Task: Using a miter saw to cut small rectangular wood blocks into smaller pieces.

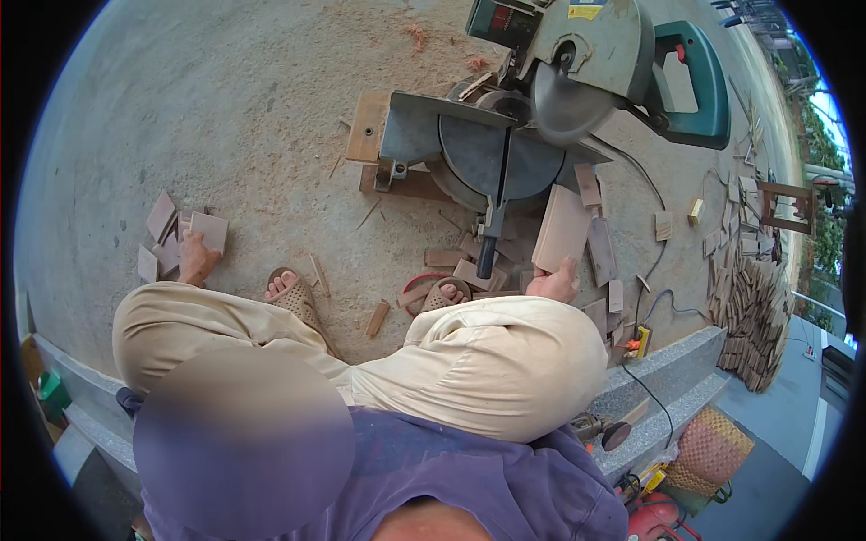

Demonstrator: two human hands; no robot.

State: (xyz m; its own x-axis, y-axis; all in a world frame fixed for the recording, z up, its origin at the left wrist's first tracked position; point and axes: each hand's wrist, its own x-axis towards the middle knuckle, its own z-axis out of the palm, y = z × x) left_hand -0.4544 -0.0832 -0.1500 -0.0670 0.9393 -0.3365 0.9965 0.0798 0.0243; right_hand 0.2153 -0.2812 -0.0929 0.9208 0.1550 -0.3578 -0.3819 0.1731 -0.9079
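My left hand is closed on a small square wooden block, over a little heap of similar cut blocks on the concrete to my left. Beyond my right knee, my right hand grips the near end of a longer flat wooden board; its fingers are partly hidden under the board. The board slants up toward the right side of a miter saw. The saw's head is raised above its round grey table, with a green handle at the right.
Loose offcuts lie around my right foot and below the saw. A black cable runs over the floor. At the far right stands a large stack of wooden pieces. I sit by a granite step; a woven bag is behind it.
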